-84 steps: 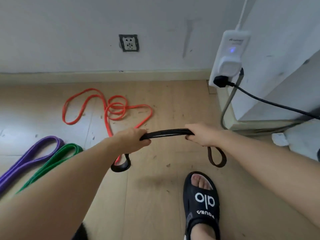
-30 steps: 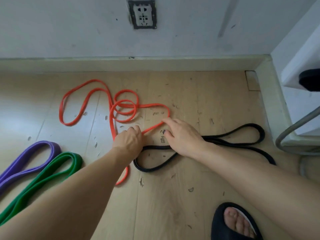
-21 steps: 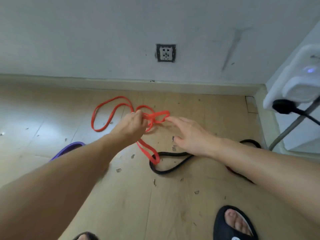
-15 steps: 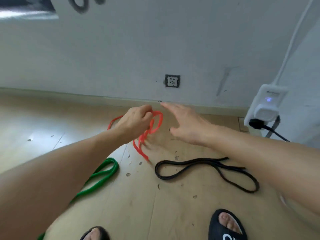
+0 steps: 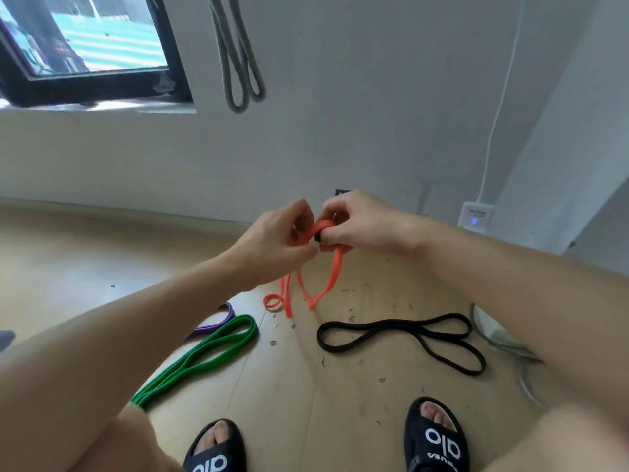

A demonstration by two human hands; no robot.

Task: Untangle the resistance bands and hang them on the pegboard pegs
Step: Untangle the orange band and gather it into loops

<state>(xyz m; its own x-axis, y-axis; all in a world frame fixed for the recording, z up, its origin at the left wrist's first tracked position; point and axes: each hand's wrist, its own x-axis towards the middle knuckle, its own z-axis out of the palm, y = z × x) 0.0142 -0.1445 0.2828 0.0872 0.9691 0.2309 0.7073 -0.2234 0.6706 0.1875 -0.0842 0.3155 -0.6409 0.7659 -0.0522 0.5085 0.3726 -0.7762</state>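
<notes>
The orange band (image 5: 335, 270) is lifted off the floor, bunched at chest height, its loops dangling down to the boards. My left hand (image 5: 275, 240) and my right hand (image 5: 357, 223) both pinch its knotted top, fingertips close together. On the floor lie the black band (image 5: 401, 332) at right, the green band (image 5: 211, 349) at left and the purple band (image 5: 218, 320) partly hidden behind my left forearm. A grey band (image 5: 238, 56) hangs on the wall above; its peg is out of view.
A black-framed window (image 5: 92, 49) is at the upper left. A white adapter (image 5: 474, 216) with a cable sits on the right wall, with grey cords (image 5: 503, 342) on the floor below. My feet in black slippers (image 5: 432, 437) stand at the bottom.
I laid the black band on the floor, picked up the orange band with my left hand, raised it, and my right hand has now joined it. The view tilted up.
</notes>
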